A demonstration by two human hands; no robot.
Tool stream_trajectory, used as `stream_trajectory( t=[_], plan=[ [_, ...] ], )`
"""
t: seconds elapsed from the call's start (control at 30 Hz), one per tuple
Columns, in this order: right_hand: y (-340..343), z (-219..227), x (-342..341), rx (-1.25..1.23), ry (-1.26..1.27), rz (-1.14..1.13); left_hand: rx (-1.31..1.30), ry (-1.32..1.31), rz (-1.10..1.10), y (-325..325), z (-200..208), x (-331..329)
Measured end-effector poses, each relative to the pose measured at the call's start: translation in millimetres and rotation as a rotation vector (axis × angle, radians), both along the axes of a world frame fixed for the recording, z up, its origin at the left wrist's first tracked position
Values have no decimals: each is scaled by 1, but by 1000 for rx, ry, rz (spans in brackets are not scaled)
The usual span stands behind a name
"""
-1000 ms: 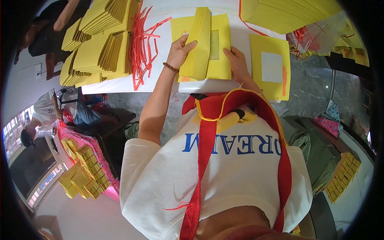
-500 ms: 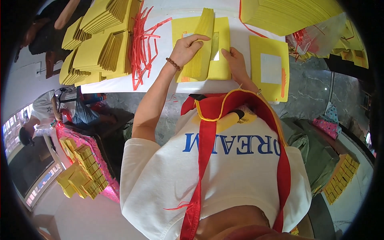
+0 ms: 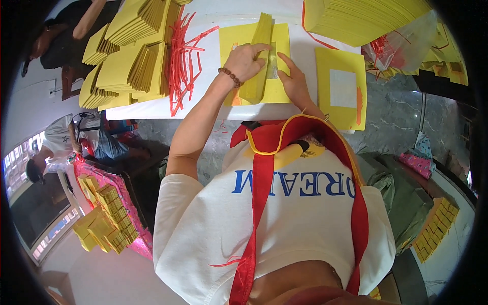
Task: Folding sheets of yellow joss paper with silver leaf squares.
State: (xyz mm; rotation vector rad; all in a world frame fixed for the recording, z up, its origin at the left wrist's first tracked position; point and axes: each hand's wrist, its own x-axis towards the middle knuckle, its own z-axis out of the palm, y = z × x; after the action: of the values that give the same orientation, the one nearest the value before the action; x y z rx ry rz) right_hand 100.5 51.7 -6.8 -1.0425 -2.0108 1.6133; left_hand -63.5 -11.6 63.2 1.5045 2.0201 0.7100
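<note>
My left hand (image 3: pixel 245 61), a bead bracelet on its wrist, lies over a folded bundle of yellow paper (image 3: pixel 262 30) and grips it, fingers reaching right across the fold. The bundle stands on edge on a flat yellow sheet (image 3: pixel 231 40) on the white table (image 3: pixel 168 109). My right hand (image 3: pixel 294 84) presses flat on the same sheet beside the bundle, its index finger stretched toward a silvery square patch (image 3: pixel 273 65). The two hands sit close together, nearly touching.
A second yellow sheet with a silver square (image 3: pixel 340 89) lies to the right. Red strips (image 3: pixel 180 56) and piles of folded yellow paper (image 3: pixel 129 56) sit at left, a tall yellow stack (image 3: pixel 361 18) at top right. A person (image 3: pixel 51 147) sits low left by a pink box of bundles (image 3: pixel 107 213).
My left hand moved from the bundle's left side up and over its top. My right hand slid from the bundle's right edge down onto the sheet.
</note>
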Motion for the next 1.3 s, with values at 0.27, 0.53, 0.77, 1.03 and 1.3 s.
stream_trajectory(
  t=[0.27, 0.53, 0.77, 1.03, 1.3],
  plan=[
    [5, 4, 15, 28, 129, -2, 114, 100, 72, -35, 65, -49],
    [20, 19, 47, 61, 213, -47, -48, 695, 44, -34, 89, -57],
    [27, 68, 83, -124, 354, -107, -378, 555, -114, 29, 9, 5],
    [30, 73, 116, 235, 194, -190, -413, 548, -52, 33, -3, 29],
    [28, 81, 114, -73, 344, -256, -180, 359, -59, 18, 13, 12]
  ],
)
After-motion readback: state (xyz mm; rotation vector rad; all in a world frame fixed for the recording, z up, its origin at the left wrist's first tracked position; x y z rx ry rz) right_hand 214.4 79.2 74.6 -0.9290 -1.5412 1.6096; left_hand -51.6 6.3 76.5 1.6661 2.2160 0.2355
